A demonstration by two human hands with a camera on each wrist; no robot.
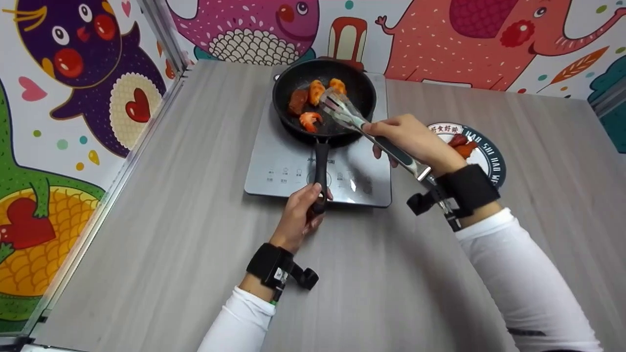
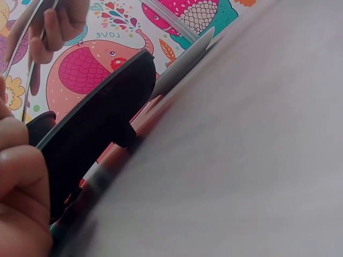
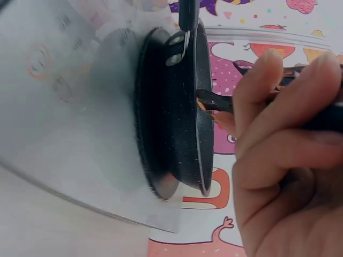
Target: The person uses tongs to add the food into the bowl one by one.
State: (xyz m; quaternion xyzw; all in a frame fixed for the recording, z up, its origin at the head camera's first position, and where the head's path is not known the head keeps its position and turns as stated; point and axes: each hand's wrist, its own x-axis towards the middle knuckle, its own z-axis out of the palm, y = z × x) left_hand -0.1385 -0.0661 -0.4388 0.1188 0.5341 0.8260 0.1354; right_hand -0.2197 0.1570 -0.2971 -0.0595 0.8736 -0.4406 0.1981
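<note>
A black frying pan [image 1: 361,93] is at the back of a silver induction cooker [image 1: 266,156]. My left hand [image 1: 297,211] grips the end of the pan's handle [image 1: 321,159]. My right hand [image 1: 415,142] holds a pair of kitchen tongs [image 1: 398,152], whose head is over the inside of the pan. In the pan are two mottled orange pieces of food [image 1: 317,92], a reddish-brown piece [image 1: 297,101] and a curled orange, shrimp-like piece [image 1: 309,121]. In the right wrist view, curled fingers [image 3: 268,123] wrap the tongs beside the pan's rim [image 3: 203,160].
Right of the cooker, partly behind my right wrist, is a round plate [image 1: 496,159] with reddish food [image 1: 468,149] on it. Walls with cartoon animals stand behind the grey wooden table [image 1: 186,205] and along its left side, where a metal frame [image 1: 117,190] runs.
</note>
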